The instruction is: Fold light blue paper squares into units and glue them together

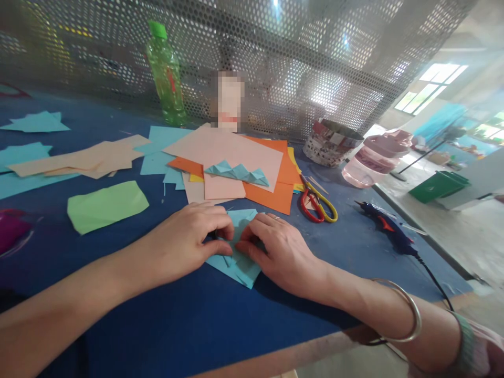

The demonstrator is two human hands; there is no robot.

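A light blue sheet of paper (244, 269) with creases lies on the blue tabletop. My left hand (197, 231) bends over its left side, thumb and fingers closed on the paper. From the other side, my right hand (281, 249) pinches the paper's right part, its thumb close to the left fingertips. Both hands cover much of the sheet. Just beyond them, a folded blue zigzag strip (238, 173) rests on a pale pink sheet (220, 149). Orange paper (271, 197) shows underneath.
Red and yellow scissors (318, 205) and a dark blue glue gun (388, 226) lie to the right. A round container (331, 143), a pink bottle (376, 157) and a green bottle (166, 79) stand behind. Green paper (107, 206) lies left. Perforated metal (260, 47) backs the table.
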